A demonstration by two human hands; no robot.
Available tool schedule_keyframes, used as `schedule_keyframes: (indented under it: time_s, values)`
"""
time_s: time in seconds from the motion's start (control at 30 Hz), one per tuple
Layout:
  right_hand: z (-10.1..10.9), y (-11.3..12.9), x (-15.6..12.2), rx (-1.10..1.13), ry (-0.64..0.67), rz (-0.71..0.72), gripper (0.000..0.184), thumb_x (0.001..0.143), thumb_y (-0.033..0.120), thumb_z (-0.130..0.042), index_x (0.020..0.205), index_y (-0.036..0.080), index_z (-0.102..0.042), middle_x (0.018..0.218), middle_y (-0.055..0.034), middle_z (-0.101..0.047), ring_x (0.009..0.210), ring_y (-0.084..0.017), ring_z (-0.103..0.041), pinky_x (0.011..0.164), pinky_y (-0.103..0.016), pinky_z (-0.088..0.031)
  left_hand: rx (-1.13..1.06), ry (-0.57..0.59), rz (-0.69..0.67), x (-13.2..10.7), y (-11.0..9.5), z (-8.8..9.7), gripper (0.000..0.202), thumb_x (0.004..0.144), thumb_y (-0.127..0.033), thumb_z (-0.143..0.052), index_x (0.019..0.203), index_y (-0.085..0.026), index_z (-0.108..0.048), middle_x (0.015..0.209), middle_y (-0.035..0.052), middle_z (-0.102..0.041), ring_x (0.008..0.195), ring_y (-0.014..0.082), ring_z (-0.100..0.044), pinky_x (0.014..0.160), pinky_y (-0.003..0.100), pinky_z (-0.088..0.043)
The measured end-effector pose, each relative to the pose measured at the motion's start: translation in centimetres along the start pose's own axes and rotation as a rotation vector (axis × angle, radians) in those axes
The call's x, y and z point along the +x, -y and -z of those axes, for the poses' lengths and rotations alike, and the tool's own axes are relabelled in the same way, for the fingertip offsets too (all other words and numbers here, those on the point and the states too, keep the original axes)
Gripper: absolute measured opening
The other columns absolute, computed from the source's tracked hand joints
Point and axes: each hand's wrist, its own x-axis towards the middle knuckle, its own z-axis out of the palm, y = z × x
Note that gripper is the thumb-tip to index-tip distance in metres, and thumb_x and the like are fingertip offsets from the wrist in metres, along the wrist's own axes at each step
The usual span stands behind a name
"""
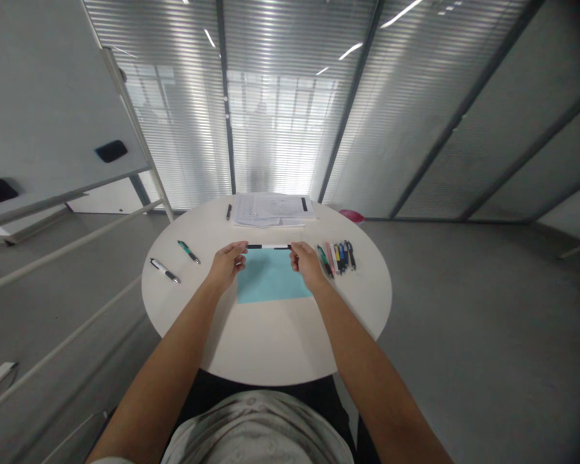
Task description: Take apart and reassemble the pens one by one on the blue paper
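A black-and-white pen (270, 246) is held level between my two hands above the table. My left hand (228, 263) pinches its left end, and my right hand (307, 261) pinches the right end. Below them lies a light blue sheet of paper (273, 280), its right side partly hidden by my right hand and forearm. Just right of my right hand, several pens (341, 256) of different colours lie side by side. Off to the left rest a green-and-black pen (189, 252) and a white-and-black pen (165, 270).
The round white table (270, 345) carries a stack of printed papers (270, 209) at its far side, with a dark pen (229, 212) left of it. A whiteboard on a frame (53, 96) stands at the left. Behind the table is a glass wall with blinds (280, 129).
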Motion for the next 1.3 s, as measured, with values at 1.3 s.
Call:
schedule_keyframes:
  time_s: [1.3]
  values:
    - [-0.4, 0.6, -0.5, -0.015, 0.047, -0.026, 0.031, 0.077, 0.050, -0.058, 0.073, 0.020, -0.054, 0.048, 0.0069, -0.047, 0.036, -0.006, -0.039, 0.036, -0.019, -0.027, 0.375, 0.034, -0.141, 0.0, 0.9, -0.1, 0.033, 0.073, -0.047, -0.068, 0.070, -0.016, -0.058, 0.062, 0.0009, -0.059, 0.043, 0.0066, -0.045, 0.042, 0.021, -0.028]
